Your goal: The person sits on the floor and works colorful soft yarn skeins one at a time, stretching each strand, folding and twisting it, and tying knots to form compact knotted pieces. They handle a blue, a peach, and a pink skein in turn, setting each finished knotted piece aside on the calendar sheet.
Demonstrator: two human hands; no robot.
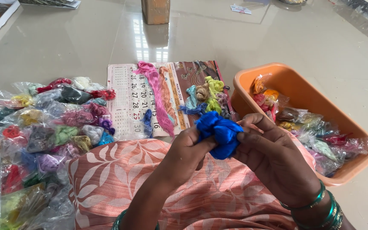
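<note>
Both hands grasp one bundle of bright blue thread (219, 133). The left hand (188, 149) pinches the bundle's left side between thumb and fingers. The right hand (269, 151) clenches its right side, with the fingers curled over the top edge. The bundle is held above the person's lap, which is covered by peach cloth with a white leaf pattern (150, 179). Green bangles (324, 208) sit on the right wrist.

All positions below are given relative to the calendar sheet (137, 102), which lies flat on the glossy floor.

- The blue bundle is held just beyond the sheet's near right corner, closer to the person.
- A long pink skein (156, 93) and a thinner orange skein (167, 91) lie on the sheet, running from its far edge toward the person.
- Small knots of light blue, tan, yellow-green and dark blue thread (203, 98) rest on the sheet's right part.
- A heap of clear bags holding coloured thread (52, 123) lies to the left of the sheet, touching its left edge.
- An orange plastic tub (294, 81) stands to the right of the sheet, holding more bagged thread.
- A brown box (155, 10) stands beyond the sheet's far edge, well apart.
</note>
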